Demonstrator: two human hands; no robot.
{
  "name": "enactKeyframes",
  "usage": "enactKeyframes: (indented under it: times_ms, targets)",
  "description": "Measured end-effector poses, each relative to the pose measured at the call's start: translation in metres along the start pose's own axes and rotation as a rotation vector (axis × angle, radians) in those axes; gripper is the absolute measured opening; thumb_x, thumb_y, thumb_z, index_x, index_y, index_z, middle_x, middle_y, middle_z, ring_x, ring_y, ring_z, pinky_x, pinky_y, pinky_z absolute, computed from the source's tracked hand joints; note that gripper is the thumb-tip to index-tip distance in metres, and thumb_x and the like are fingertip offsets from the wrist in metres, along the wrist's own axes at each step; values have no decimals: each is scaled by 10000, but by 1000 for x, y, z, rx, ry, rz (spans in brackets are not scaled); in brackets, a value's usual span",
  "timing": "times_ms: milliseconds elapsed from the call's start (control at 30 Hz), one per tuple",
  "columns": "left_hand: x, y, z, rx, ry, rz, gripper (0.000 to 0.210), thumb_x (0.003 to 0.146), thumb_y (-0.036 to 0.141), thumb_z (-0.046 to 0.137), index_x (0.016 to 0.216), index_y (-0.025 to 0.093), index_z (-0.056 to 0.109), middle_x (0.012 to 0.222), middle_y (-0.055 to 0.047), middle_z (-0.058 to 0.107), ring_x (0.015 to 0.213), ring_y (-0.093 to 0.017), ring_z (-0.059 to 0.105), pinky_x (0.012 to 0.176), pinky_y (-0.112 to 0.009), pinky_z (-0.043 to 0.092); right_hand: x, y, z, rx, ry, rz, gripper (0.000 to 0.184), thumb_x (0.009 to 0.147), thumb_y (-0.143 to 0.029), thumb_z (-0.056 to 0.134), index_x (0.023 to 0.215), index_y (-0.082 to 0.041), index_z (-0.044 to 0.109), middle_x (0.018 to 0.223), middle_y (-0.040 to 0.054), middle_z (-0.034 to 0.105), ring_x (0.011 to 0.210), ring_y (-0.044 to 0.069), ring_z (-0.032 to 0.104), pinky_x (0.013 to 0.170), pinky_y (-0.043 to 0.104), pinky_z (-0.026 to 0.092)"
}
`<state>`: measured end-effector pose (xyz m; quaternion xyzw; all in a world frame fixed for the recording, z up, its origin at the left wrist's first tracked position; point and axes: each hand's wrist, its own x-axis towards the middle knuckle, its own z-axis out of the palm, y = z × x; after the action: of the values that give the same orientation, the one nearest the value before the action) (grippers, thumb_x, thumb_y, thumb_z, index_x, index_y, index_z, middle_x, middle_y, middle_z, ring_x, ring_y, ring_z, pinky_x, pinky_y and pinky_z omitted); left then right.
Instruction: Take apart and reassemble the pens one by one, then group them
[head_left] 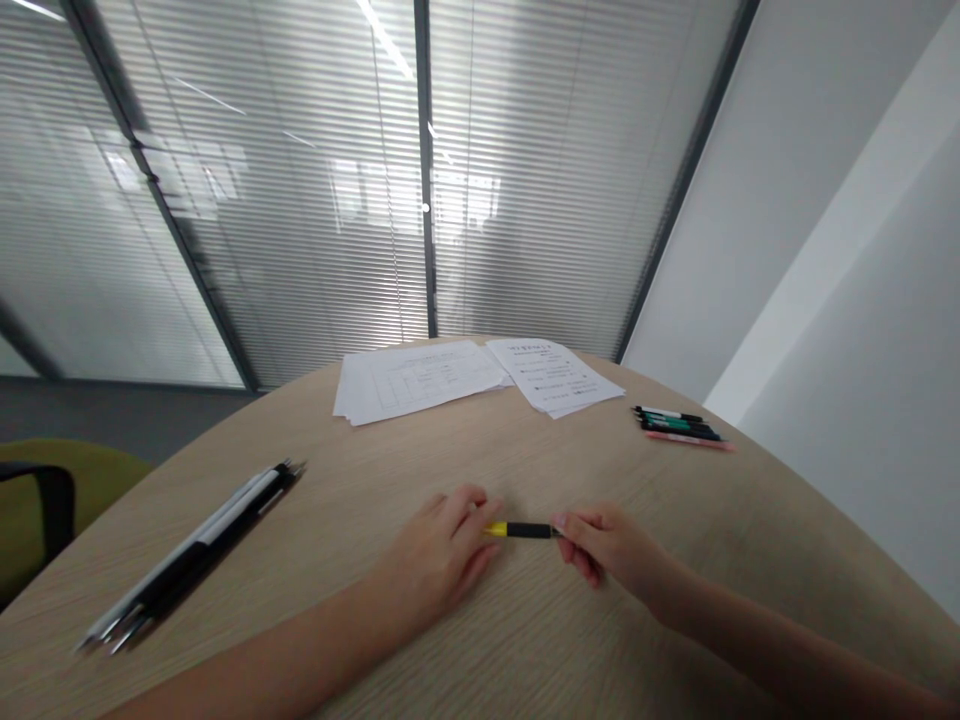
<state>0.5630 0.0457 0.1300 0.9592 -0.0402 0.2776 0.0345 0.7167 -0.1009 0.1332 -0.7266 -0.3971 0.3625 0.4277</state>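
A yellow pen with a black grip (pixel 528 530) lies crosswise between my two hands, just over the wooden table (pixel 360 480). Its yellow end runs into the fingers of my left hand (pixel 442 550), which are closed around it and hide that end. At the other end, my right hand (pixel 611 545) pinches the tip between thumb and forefinger, with the remaining fingers curled beneath. The very tip is mostly covered by the right fingertips.
Printed sheets (pixel 420 380) and a second stack of papers (pixel 555 375) lie at the far edge. Several pens (pixel 679 425) sit at the right. Long black and white umbrella-like rods (pixel 195 550) lie at the left, near a green chair (pixel 90 480).
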Motion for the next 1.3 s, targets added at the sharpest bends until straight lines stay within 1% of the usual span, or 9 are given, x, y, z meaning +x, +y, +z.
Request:
enactKeyframes:
  times_ms: [200, 433, 533, 633, 767, 900, 1033, 1167, 1300]
  targets:
    - [-1, -6, 8, -46, 17, -68, 222, 839, 183, 338, 939, 183, 536, 932, -62, 536, 805, -169, 507, 694, -294, 444, 1, -1, -2, -38, 39, 15, 371, 756, -396, 407, 473, -160, 447, 339, -66, 370, 303, 43, 336, 338, 164, 274]
    - [0, -7, 2, -44, 98, 13, 161, 793, 144, 415, 874, 178, 550, 925, -78, 558, 836, -185, 511, 712, -334, 408, -2, -4, -1, -44, 26, 27, 387, 750, -419, 411, 461, -164, 446, 346, -61, 372, 308, 47, 339, 346, 175, 275]
    - [2, -7, -6, -166, 57, -137, 259, 754, 222, 487, 1008, 181, 510, 1022, -95, 548, 919, -216, 498, 781, -371, 386, 1, -4, -7, -26, 41, -10, 409, 733, -472, 434, 461, -167, 454, 344, -61, 373, 314, 53, 344, 352, 183, 278]
    - [6, -12, -10, -401, 36, -447, 325, 769, 318, 447, 1056, 171, 485, 912, -67, 593, 831, -202, 532, 750, -351, 400, 6, -4, -18, -17, 71, -55, 431, 708, -520, 448, 456, -169, 456, 347, -56, 382, 325, 60, 354, 367, 195, 289]
    - [14, -19, -12, -754, -11, -775, 365, 813, 397, 309, 786, 156, 582, 628, -19, 586, 598, -162, 513, 598, -278, 402, 12, -3, -33, 20, 133, -104, 450, 692, -552, 437, 462, -166, 458, 374, -46, 404, 356, 65, 370, 405, 209, 307]
    - [19, -21, -14, -957, -29, -806, 381, 781, 409, 391, 548, 157, 556, 534, -4, 552, 532, -126, 458, 555, -233, 359, 16, 2, -40, 70, 137, -86, 447, 687, -558, 436, 494, -157, 477, 394, -43, 417, 366, 67, 375, 409, 215, 291]
    - [19, -20, -13, -1114, 20, -866, 185, 667, 342, 569, 704, 164, 605, 568, 20, 578, 538, -111, 462, 552, -215, 350, 18, 6, -40, 96, 126, -58, 433, 670, -556, 457, 518, -152, 489, 412, -45, 428, 374, 68, 390, 414, 216, 295]
    - [17, -22, -8, -1116, 66, -859, 207, 565, 269, 658, 742, 169, 620, 638, 10, 604, 625, -131, 506, 601, -225, 363, 19, 9, -40, 134, 130, -32, 434, 655, -561, 469, 516, -150, 487, 414, -47, 424, 369, 64, 378, 411, 216, 289]
    - [16, -23, -8, -1133, 24, -879, 259, 559, 283, 678, 789, 172, 634, 685, -3, 621, 671, -154, 522, 638, -250, 373, 20, 11, -40, 173, 140, -29, 427, 663, -553, 471, 529, -149, 491, 422, -44, 431, 372, 63, 375, 412, 216, 280]
